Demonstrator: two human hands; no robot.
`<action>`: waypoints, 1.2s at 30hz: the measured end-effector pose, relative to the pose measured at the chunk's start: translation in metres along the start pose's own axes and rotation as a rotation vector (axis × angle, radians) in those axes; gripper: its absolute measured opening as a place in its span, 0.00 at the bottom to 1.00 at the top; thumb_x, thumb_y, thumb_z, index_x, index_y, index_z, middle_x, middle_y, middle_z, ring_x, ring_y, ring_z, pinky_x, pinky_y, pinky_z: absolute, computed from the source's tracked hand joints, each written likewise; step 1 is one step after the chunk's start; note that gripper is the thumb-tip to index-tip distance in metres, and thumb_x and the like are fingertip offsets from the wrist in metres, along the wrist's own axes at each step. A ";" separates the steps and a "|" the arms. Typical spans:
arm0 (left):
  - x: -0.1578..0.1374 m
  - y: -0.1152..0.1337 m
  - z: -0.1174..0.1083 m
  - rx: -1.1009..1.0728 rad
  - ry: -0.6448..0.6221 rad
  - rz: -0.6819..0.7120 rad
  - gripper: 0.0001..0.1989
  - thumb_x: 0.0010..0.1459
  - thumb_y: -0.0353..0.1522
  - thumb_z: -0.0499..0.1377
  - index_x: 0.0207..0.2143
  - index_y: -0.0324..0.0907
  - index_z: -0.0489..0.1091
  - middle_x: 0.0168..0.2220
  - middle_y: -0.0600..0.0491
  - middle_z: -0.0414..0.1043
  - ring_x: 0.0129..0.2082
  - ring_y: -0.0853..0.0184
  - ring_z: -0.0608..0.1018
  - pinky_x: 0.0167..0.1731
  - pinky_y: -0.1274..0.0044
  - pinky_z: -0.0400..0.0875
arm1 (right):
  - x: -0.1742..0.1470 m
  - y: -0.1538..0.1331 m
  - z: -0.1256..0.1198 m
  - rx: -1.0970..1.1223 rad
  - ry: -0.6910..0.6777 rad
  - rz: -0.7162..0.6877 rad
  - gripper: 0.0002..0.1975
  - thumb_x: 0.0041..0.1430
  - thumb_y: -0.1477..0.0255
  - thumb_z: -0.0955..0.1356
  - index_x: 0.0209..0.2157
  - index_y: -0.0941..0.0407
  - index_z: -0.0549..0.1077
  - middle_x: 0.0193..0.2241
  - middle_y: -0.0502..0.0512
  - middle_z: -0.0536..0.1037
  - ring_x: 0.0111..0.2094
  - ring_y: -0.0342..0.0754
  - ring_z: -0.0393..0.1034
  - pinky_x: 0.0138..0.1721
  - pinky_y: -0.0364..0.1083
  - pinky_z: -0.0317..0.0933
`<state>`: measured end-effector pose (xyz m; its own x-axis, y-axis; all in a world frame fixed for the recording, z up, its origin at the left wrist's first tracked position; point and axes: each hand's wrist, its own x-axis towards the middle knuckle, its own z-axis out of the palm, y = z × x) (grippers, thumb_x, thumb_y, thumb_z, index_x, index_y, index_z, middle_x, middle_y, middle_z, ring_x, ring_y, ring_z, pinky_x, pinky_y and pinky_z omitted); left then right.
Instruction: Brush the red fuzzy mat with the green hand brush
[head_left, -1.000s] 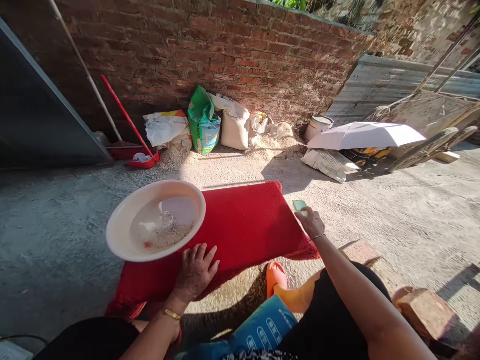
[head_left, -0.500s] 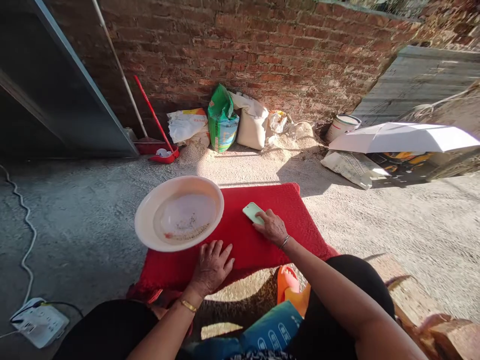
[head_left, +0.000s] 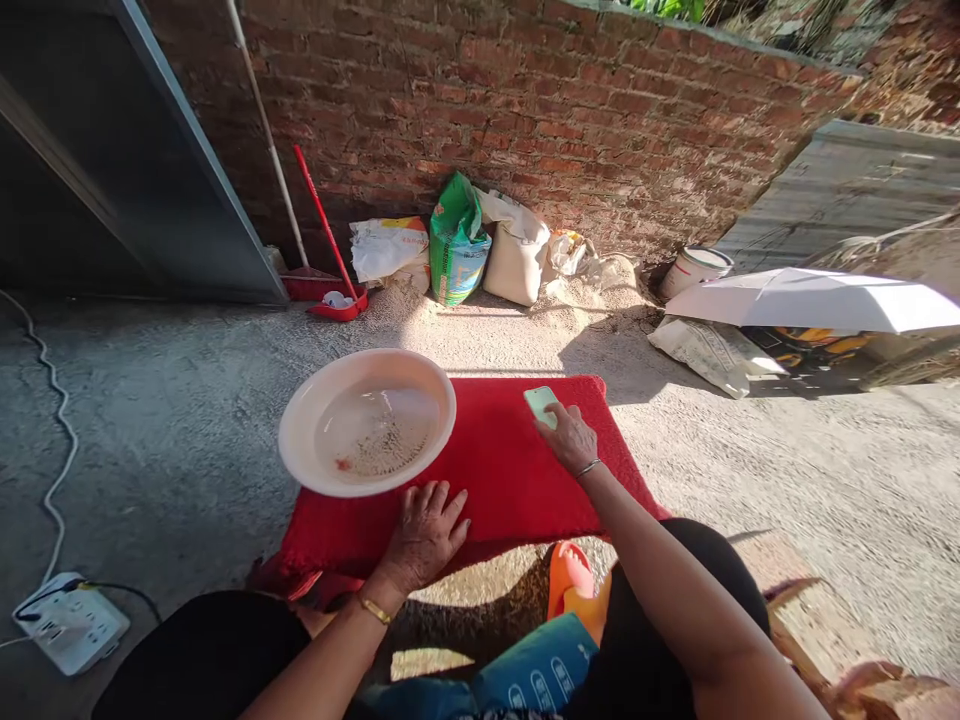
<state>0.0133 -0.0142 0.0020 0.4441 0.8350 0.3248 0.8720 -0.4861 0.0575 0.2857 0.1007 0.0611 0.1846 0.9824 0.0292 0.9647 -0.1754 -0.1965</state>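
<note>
I see the red mat (head_left: 502, 470) on the concrete, with the basin (head_left: 367, 420) on its left part. My left hand (head_left: 424, 530) lies flat, fingers spread, on the mat's near edge; my right hand (head_left: 574, 440) rests fingers on the phone (head_left: 541, 404) at the far right.

Place: the outdoor yard of my home.
Walls: rough brick wall (head_left: 525, 90) ahead of me.
Ground: bare concrete floor (head_left: 165, 420), sand-strewn.
Clutter: sacks (head_left: 517, 255), broom (head_left: 259, 130), dustpan (head_left: 337, 300).
</note>
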 end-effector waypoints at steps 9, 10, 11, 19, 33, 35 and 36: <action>0.002 0.000 -0.001 0.032 0.022 0.012 0.17 0.61 0.38 0.55 0.51 0.46 0.71 0.50 0.43 0.71 0.50 0.54 0.69 0.49 0.61 0.58 | -0.001 -0.030 0.019 -0.018 -0.074 -0.217 0.21 0.61 0.55 0.62 0.53 0.47 0.67 0.43 0.57 0.68 0.42 0.50 0.68 0.42 0.47 0.58; 0.002 0.000 0.000 0.031 0.026 0.014 0.18 0.61 0.38 0.55 0.52 0.46 0.71 0.50 0.43 0.71 0.50 0.54 0.69 0.49 0.60 0.58 | 0.004 -0.015 0.015 -0.026 -0.075 -0.152 0.21 0.61 0.55 0.62 0.53 0.47 0.67 0.44 0.57 0.68 0.42 0.51 0.69 0.42 0.47 0.59; 0.001 0.000 0.000 0.029 0.029 0.014 0.18 0.61 0.38 0.55 0.52 0.46 0.71 0.50 0.44 0.70 0.50 0.54 0.69 0.49 0.61 0.58 | 0.009 0.002 0.010 -0.030 -0.076 -0.070 0.22 0.61 0.55 0.62 0.54 0.47 0.66 0.45 0.58 0.68 0.42 0.51 0.69 0.42 0.48 0.59; 0.000 0.003 0.003 0.010 0.061 -0.013 0.18 0.60 0.39 0.56 0.51 0.47 0.71 0.50 0.45 0.71 0.50 0.53 0.69 0.51 0.60 0.58 | 0.017 0.089 -0.016 0.018 -0.017 0.401 0.25 0.61 0.53 0.60 0.54 0.50 0.65 0.46 0.60 0.67 0.44 0.53 0.70 0.44 0.51 0.60; -0.011 0.000 0.023 -0.007 0.078 -0.058 0.19 0.60 0.43 0.54 0.53 0.51 0.68 0.51 0.48 0.70 0.52 0.57 0.68 0.53 0.60 0.54 | 0.054 -0.131 0.036 0.117 -0.151 -0.287 0.23 0.60 0.53 0.62 0.53 0.48 0.67 0.44 0.58 0.68 0.42 0.52 0.70 0.40 0.48 0.61; -0.010 0.000 0.022 -0.010 0.080 -0.055 0.19 0.60 0.43 0.55 0.53 0.50 0.68 0.51 0.48 0.70 0.51 0.56 0.68 0.53 0.60 0.54 | 0.068 -0.110 0.036 0.081 -0.153 -0.256 0.23 0.60 0.54 0.62 0.53 0.48 0.67 0.46 0.59 0.67 0.43 0.53 0.70 0.42 0.50 0.61; -0.009 0.000 0.022 -0.012 0.081 -0.054 0.19 0.60 0.43 0.55 0.53 0.50 0.69 0.51 0.47 0.70 0.51 0.56 0.68 0.53 0.60 0.54 | 0.075 -0.091 0.034 0.065 -0.147 -0.214 0.23 0.59 0.54 0.63 0.53 0.47 0.67 0.47 0.59 0.67 0.44 0.53 0.70 0.43 0.51 0.61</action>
<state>0.0137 -0.0162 -0.0214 0.3781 0.8365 0.3966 0.8915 -0.4445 0.0878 0.2053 0.1922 0.0479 -0.0564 0.9963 -0.0650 0.9639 0.0374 -0.2636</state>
